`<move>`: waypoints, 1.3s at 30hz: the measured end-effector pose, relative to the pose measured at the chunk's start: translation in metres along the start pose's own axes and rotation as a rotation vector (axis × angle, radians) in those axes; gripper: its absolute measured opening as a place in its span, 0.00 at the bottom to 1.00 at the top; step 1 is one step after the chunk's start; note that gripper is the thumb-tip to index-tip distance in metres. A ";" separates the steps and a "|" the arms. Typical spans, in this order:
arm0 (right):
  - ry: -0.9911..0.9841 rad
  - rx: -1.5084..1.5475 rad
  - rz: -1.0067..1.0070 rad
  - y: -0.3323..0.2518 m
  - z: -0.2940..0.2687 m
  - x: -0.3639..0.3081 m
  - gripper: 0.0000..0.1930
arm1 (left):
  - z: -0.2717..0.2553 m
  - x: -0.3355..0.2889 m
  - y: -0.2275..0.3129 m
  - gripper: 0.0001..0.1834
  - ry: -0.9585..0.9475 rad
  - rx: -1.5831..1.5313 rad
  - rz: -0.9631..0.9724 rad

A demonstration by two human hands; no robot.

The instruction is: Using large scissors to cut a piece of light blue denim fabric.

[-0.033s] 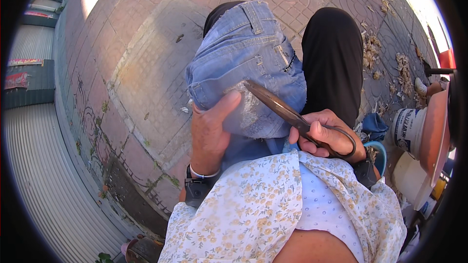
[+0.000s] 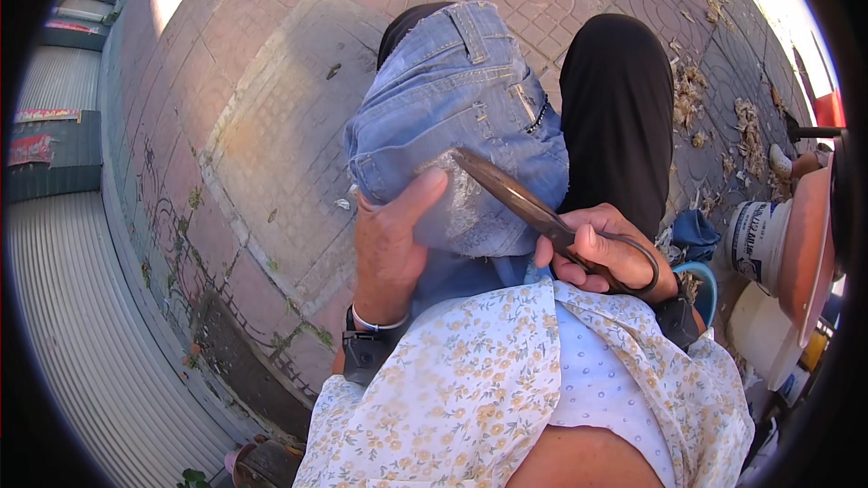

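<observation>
A blue denim garment [image 2: 452, 99] lies draped over my left knee, with a frayed pale patch [image 2: 466, 208] near its lower edge. My left hand [image 2: 389, 244] grips the denim from below, thumb laid across the frayed patch. My right hand [image 2: 606, 253] holds large dark scissors [image 2: 524, 203] by their loop handles. The blades point up and to the left and rest on the denim at the patch. I cannot tell whether the blades are apart. My right leg in black trousers [image 2: 615, 108] is beside the denim.
Patterned paving [image 2: 271, 126] spreads ahead, with dry scraps [image 2: 723, 117] scattered at the right. A white bucket [image 2: 755, 239], a blue cloth [image 2: 696, 233] and a teal ring [image 2: 705, 294] sit by my right side. A corrugated metal shutter [image 2: 81, 325] borders the left.
</observation>
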State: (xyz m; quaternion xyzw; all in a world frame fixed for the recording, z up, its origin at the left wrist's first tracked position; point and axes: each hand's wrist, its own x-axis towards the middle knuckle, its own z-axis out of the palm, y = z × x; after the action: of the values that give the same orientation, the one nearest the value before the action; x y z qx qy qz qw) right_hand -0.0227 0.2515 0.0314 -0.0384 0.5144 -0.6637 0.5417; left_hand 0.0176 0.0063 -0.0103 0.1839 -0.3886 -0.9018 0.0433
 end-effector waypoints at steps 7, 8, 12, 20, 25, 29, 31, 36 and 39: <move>0.185 0.156 -0.247 0.009 0.006 0.029 0.29 | 0.003 -0.005 -0.009 0.20 0.022 0.260 0.076; 0.349 0.391 -0.327 0.004 0.004 0.035 0.30 | 0.002 -0.005 -0.006 0.20 0.021 0.262 0.079; 0.232 0.100 -0.371 -0.011 0.000 0.018 0.31 | -0.002 -0.001 0.001 0.20 0.004 0.056 -0.018; 0.029 -0.081 -0.113 0.004 -0.004 0.002 0.26 | 0.000 0.000 -0.007 0.23 0.030 -0.019 0.011; 0.034 -0.087 -0.070 0.004 -0.004 0.000 0.30 | -0.002 0.001 -0.007 0.23 0.016 -0.007 -0.005; 0.047 -0.092 -0.034 0.003 -0.003 -0.003 0.34 | -0.001 0.000 -0.008 0.24 0.005 -0.008 -0.008; 0.048 -0.106 -0.030 0.002 -0.004 -0.004 0.33 | -0.001 -0.001 -0.008 0.25 0.007 -0.007 -0.001; 0.057 -0.111 -0.022 0.002 -0.003 -0.006 0.32 | -0.001 -0.001 -0.008 0.26 0.009 -0.008 0.008; 0.053 -0.107 -0.021 0.003 -0.004 -0.006 0.32 | 0.001 -0.002 -0.006 0.26 0.009 -0.013 0.000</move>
State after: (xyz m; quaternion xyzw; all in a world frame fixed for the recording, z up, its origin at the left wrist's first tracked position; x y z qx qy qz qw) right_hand -0.0206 0.2584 0.0303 -0.0551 0.5628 -0.6418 0.5180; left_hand 0.0191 0.0114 -0.0134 0.1875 -0.3826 -0.9035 0.0463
